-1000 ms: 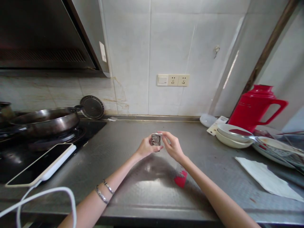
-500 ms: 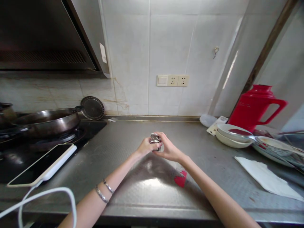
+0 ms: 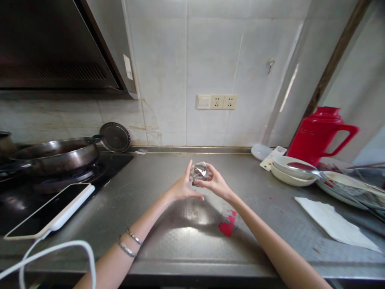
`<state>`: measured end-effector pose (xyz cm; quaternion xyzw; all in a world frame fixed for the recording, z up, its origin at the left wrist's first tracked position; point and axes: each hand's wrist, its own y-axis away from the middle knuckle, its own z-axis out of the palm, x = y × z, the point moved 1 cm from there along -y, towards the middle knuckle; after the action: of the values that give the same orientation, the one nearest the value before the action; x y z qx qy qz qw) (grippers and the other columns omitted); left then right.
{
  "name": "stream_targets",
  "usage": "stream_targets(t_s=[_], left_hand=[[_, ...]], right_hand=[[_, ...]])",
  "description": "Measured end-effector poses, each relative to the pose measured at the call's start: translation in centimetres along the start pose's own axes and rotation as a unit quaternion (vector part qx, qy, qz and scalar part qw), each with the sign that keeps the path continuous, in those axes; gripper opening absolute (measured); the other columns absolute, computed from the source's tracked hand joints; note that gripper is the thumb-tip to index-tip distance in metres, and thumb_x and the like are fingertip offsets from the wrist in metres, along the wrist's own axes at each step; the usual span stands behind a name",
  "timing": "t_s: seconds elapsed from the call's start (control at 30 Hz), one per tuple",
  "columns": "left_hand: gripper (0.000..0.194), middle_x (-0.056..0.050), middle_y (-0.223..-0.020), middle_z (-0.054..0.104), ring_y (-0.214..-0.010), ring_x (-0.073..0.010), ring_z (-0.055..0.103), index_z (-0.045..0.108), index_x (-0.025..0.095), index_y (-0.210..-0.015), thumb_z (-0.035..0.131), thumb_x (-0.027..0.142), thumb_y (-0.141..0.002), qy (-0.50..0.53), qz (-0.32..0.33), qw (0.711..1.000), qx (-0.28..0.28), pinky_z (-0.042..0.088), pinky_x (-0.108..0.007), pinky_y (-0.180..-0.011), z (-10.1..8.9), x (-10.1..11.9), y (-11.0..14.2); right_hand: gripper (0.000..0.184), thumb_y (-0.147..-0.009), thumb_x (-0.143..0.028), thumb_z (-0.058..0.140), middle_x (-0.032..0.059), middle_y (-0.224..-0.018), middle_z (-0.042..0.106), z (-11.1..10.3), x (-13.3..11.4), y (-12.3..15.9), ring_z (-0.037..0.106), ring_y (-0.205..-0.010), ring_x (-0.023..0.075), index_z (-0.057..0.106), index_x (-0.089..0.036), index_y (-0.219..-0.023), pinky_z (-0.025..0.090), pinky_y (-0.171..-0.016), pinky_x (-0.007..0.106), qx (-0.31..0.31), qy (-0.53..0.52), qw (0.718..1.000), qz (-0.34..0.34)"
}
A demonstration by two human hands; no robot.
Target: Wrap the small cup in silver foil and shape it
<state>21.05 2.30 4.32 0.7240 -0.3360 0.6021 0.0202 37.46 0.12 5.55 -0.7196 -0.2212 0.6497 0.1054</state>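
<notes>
Right hand (image 3: 219, 184) pinches a small shiny silvery block (image 3: 199, 171) between thumb and fingers, thumb along its lower edge. Left hand (image 3: 182, 186) is spread just beside the block's left side, thumb well apart from fingers; cannot tell whether its fingertips touch. Block is between the two hands, over the middle of the metal surface (image 3: 156, 170); its markings too small to read. Two silvery bracelets (image 3: 126, 247) on left forearm. Red patch (image 3: 226, 229) on surface, near right forearm.

Left side: black stove (image 3: 18, 200) with metal pan (image 3: 72, 156); phone (image 3: 45, 212) with dark screen, white cable (image 3: 72, 243) running from its near end. Round dark disc (image 3: 115, 137) tilted against tiled wall (image 3: 162, 60). Switch-and-socket plate (image 3: 216, 102) on wall, above and beyond hands.

Right side: small white dish (image 3: 261, 151) by the wall, stacked white bowls (image 3: 290, 179), red jug (image 3: 315, 134) with handle to the right, patterned dish (image 3: 345, 185) beside bowls. White paper sheet (image 3: 337, 222) flat on surface, nearer than the bowls.
</notes>
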Motion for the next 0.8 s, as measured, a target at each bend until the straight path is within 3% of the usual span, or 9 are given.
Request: stream_targets(t_s=[0.1,0.3,0.43,0.6,0.8], left_hand=[[0.139,-0.022,-0.152,0.025,-0.132,-0.0367,0.04,0.003,0.026,-0.15,0.091,0.028,-0.042,-0.071,0.038,0.996,0.03,0.035,-0.052,-0.106,0.14,-0.33,0.11],[0.132,-0.02,-0.144,0.04,-0.132,-0.0336,0.042,0.002,0.022,-0.15,0.088,0.034,-0.05,-0.126,0.049,0.99,0.028,0.032,-0.051,-0.109,0.25,-0.85,0.08],[0.121,-0.015,-0.138,0.048,-0.124,-0.0312,0.05,0.012,0.024,-0.148,0.086,0.035,-0.053,-0.137,0.042,0.989,0.043,0.039,-0.049,-0.104,0.34,-0.77,0.08],[0.102,-0.012,-0.129,0.057,-0.114,-0.028,0.058,0.03,0.024,-0.138,0.085,0.036,-0.054,-0.166,0.056,0.981,0.08,0.045,-0.045,-0.097,0.51,-0.75,0.11],[0.095,-0.011,-0.125,0.06,-0.11,-0.027,0.06,0.036,0.024,-0.133,0.086,0.036,-0.054,-0.184,0.076,0.975,0.095,0.048,-0.041,-0.094,0.62,0.05,0.34]], right_hand=[[0.06,-0.065,-0.029,0.077,0.0054,-0.101,0.07,0.37,-0.19,0.02,0.07,-0.084,0.0197,0.048,-0.021,-0.116,0.059,-0.073,0.034,-0.005,-0.039,0.999,0.037],[0.059,-0.063,-0.028,0.079,0.0046,-0.1,0.069,0.68,-0.25,0.25,0.068,-0.086,0.019,0.053,-0.019,-0.115,0.056,-0.078,0.033,-0.007,0.016,1.0,0.018],[0.063,-0.063,-0.032,0.08,0.006,-0.104,0.067,0.66,0.19,0.23,0.067,-0.09,0.0197,0.053,-0.019,-0.118,0.055,-0.079,0.033,-0.01,0.037,0.999,0.027],[0.066,-0.059,-0.033,0.082,0.0053,-0.105,0.066,0.78,0.32,0.16,0.066,-0.092,0.0195,0.053,-0.021,-0.117,0.055,-0.08,0.032,0.004,-0.007,1.0,0.014],[0.04,-0.083,-0.051,0.057,0.0065,-0.109,0.066,0.52,-0.28,0.04,0.064,-0.096,0.02,0.063,-0.021,-0.109,0.057,-0.073,0.03,0.034,-0.074,0.996,0.043]])
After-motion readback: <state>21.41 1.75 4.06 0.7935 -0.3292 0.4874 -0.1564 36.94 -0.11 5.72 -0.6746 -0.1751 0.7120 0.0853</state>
